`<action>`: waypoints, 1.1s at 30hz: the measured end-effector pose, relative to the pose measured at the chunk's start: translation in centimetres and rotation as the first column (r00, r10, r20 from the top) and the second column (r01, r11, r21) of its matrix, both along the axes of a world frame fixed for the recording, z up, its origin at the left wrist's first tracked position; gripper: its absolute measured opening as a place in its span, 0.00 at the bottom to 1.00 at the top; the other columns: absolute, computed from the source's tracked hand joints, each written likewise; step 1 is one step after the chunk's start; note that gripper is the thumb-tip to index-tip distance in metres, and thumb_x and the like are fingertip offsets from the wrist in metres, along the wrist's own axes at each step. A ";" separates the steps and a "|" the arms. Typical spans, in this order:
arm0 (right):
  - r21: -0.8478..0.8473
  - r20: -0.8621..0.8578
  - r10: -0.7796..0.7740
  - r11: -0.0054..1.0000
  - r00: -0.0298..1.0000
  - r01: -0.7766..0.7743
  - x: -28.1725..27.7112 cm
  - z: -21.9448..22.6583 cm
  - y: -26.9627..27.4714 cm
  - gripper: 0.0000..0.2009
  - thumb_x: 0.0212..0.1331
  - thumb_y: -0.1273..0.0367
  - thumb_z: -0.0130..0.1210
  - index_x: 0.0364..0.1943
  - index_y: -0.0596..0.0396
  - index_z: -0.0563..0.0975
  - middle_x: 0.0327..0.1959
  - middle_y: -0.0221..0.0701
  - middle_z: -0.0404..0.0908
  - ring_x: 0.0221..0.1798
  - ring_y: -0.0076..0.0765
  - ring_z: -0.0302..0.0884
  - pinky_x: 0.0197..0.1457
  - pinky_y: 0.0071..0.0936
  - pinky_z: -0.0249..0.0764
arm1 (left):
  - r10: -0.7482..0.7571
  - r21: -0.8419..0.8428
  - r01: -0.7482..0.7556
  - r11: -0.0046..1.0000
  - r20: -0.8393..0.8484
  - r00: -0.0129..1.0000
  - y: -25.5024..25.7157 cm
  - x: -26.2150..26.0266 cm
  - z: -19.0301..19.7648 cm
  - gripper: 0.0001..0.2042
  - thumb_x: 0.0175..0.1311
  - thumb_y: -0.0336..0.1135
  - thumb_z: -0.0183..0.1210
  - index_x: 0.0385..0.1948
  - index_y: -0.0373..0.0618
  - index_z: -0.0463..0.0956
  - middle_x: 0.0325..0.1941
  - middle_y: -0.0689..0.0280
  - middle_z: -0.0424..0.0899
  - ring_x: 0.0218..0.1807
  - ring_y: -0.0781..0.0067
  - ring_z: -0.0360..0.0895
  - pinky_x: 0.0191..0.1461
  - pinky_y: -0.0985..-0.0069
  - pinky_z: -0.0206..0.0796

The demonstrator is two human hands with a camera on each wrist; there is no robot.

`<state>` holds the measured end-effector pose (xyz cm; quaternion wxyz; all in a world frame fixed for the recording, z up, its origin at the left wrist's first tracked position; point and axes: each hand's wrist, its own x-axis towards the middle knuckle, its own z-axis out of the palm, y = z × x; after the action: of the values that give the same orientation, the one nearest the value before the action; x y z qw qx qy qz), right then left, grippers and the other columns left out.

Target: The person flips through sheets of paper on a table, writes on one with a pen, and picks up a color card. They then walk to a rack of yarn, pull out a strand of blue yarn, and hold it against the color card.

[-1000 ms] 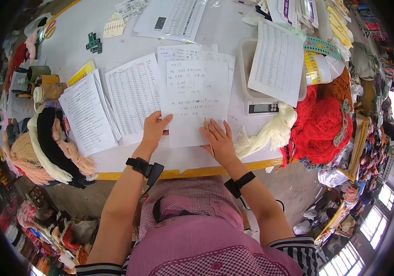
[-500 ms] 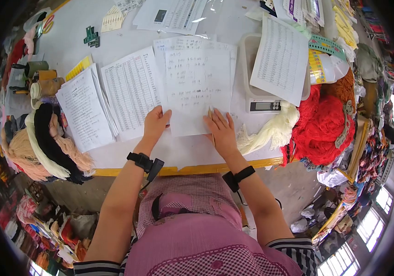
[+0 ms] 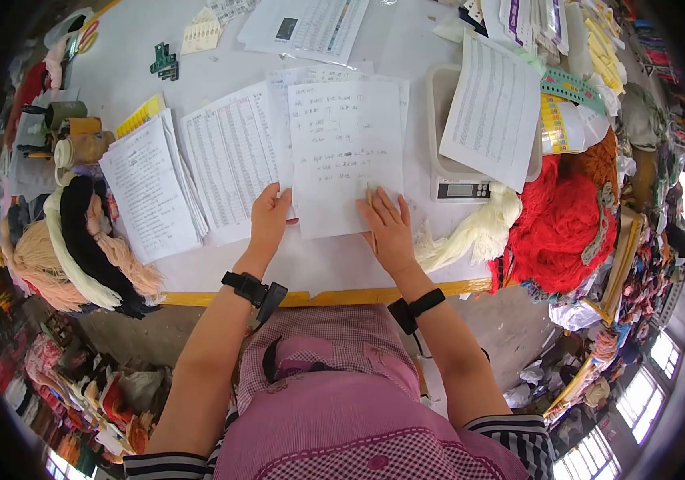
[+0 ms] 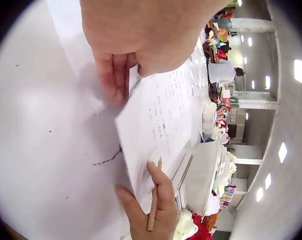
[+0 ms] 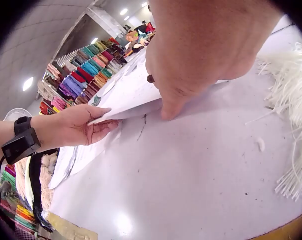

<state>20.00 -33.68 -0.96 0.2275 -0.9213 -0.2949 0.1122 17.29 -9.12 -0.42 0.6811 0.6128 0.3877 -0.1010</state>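
Observation:
A handwritten sheet of paper lies in front of me over other sheets, its near edge lifted off the table in the right wrist view. My left hand pinches it at the near left corner, with the thumb on top and fingers beneath. At the near right corner is my right hand, fingers over the sheet and thumb below its edge. A wooden pencil sits between the right hand's fingers, its tip pointing away from me over the paper.
Printed lists and a stack of handwritten pages lie to the left, beside yarn hanks. At right stand a scale with a plastic tray, white yarn and red yarn. Green clips lie farther back.
The handwritten sheet has shifted slightly away from me, with both hands moving along at its near corners. The pencil stays in the right hand. The head view has tilted a little.

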 end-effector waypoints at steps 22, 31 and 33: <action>0.313 -0.654 -0.503 0.501 0.565 0.807 1.7 0.4 0.9 0.23 0.59 0.68 0.63 0.57 0.57 0.71 0.48 0.36 0.76 0.49 0.33 0.74 0.52 0.28 0.72 | 0.064 -0.242 -0.075 0.967 -0.053 0.997 2.5 -2.1 1.5 0.13 0.62 0.32 0.62 0.48 0.50 0.76 0.36 0.76 0.83 0.27 0.90 0.71 0.27 0.84 0.59; 0.376 -0.612 -0.430 0.580 0.664 0.722 1.8 0.0 1.6 0.16 0.54 0.73 0.65 0.47 0.57 0.74 0.35 0.25 0.73 0.35 0.22 0.68 0.41 0.20 0.70 | 0.052 -0.217 -0.057 0.974 -0.027 0.998 2.9 -3.6 1.2 0.08 0.64 0.37 0.62 0.42 0.51 0.78 0.33 0.77 0.81 0.28 0.89 0.71 0.28 0.85 0.58; 0.318 -0.523 -0.505 0.631 0.686 0.707 1.8 0.1 1.6 0.16 0.53 0.74 0.64 0.45 0.55 0.74 0.32 0.26 0.73 0.34 0.23 0.68 0.39 0.21 0.70 | 0.031 -0.190 -0.039 0.981 -0.048 0.998 2.9 -3.7 1.0 0.07 0.64 0.39 0.61 0.40 0.51 0.78 0.32 0.78 0.80 0.28 0.89 0.70 0.28 0.84 0.60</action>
<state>21.83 -32.07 -0.84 0.5338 -0.8330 0.0727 0.1259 13.62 -6.20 0.62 0.7295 0.5353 0.4022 -0.1396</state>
